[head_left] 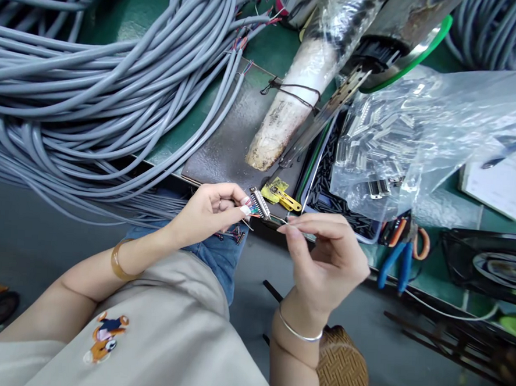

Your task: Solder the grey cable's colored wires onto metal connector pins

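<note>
Near the bench's front edge, my left hand pinches the coloured wires at the back of a metal multi-pin connector. My right hand, to the right of the connector, has its thumb and forefinger closed on a thin pale strand. This strand reaches leftward to the connector; where exactly it ends is too small to tell. A yellow cutter lies on the bench just behind the connector.
Grey cables are heaped at the left. A wrapped tube juts in above the dark mat. To the right are a bag of connectors, a tray of black parts, blue-handled pliers and a black fan.
</note>
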The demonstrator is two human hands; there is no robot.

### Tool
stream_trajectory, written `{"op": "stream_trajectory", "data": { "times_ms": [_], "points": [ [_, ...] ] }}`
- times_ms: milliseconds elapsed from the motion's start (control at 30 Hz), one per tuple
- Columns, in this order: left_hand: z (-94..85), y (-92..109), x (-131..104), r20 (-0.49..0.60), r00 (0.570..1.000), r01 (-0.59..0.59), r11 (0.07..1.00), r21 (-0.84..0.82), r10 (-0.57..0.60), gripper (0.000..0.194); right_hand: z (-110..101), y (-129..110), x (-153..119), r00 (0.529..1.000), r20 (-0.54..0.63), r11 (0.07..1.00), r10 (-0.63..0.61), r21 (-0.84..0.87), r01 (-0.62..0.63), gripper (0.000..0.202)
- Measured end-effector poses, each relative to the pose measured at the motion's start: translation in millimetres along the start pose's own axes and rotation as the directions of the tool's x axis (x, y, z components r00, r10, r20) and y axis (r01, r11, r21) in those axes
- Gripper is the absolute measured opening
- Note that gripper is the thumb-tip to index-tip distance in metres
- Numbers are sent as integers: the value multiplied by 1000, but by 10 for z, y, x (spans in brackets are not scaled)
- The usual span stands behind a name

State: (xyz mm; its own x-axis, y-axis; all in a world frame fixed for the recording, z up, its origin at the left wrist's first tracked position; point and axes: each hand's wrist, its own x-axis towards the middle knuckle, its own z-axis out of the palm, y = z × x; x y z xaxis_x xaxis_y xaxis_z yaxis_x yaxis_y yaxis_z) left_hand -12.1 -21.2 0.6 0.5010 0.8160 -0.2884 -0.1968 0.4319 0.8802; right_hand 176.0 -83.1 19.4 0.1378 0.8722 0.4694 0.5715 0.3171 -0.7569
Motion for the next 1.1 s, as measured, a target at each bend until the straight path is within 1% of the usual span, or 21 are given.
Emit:
{"op": "stream_trajectory", "data": {
  "times_ms": [67, 167, 267, 333, 400, 500, 600, 667, 767, 800, 867, 967, 1033, 1100],
  "points": [
    [-20, -10, 4, -8, 1000, 14, 998, -66, -15, 20, 62, -4, -43, 1000, -8, 999, -30, -25, 30, 17],
    [-44, -18, -2, -1, 1000, 18, 989, -149, -18, 26, 161, 6, -99, 1000, 6, 999, -25, -44, 25, 15],
    [-62, -11, -17, 17, 999, 33, 980, -196, -30, 28, 248, 44, -141, 998, 63, 999, 9, -37, -7, 12],
    [-72, -8, -27, 6, 1000, 27, 978, -207, -26, 28, 296, 67, -161, 993, 105, 999, 44, -19, -43, 9],
    [-80, -13, -36, -7, 1000, 1, 981, -194, -3, 32, 331, 80, -177, 990, 110, 996, 83, 15, -85, 9],
    [-76, -26, -47, -13, 999, -54, 991, -126, 52, 33, 366, 87, -198, 990, 74, 990, 119, 64, -124, 8],
    [-49, -32, -63, -53, 988, -150, 988, -34, 148, 22, 398, 99, -214, 993, 63, 992, 104, 71, -109, 7],
    [-31, -43, -82, -82, 969, -233, 972, 39, 235, 16, 421, 110, -221, 996, 33, 993, 89, 78, -91, 8],
    [-23, -90, -119, -95, 931, -325, 920, 220, 352, 13, 451, 123, -222, 997, -39, 996, 61, 74, -58, 11],
    [-25, -110, -132, -94, 920, -341, 896, 285, 381, 13, 458, 125, -220, 998, -58, 999, 30, 46, -27, 13],
    [-32, -148, -148, -81, 904, -360, 849, 387, 420, 12, 472, 131, -211, 993, -89, 996, -71, -59, 66, 16],
    [-31, -182, -138, -64, 882, -384, 792, 475, 467, 10, 493, 153, -194, 967, -126, 956, -222, -223, 190, 23],
    [-18, -189, -104, -54, 844, -430, 735, 523, 533, 6, 508, 175, -181, 950, -132, 931, -283, -278, 238, 26],
    [1, -186, -57, -39, 790, -486, 663, 569, 612, 2, 522, 195, -165, 938, -129, 913, -321, -306, 270, 27]
  ]
}}
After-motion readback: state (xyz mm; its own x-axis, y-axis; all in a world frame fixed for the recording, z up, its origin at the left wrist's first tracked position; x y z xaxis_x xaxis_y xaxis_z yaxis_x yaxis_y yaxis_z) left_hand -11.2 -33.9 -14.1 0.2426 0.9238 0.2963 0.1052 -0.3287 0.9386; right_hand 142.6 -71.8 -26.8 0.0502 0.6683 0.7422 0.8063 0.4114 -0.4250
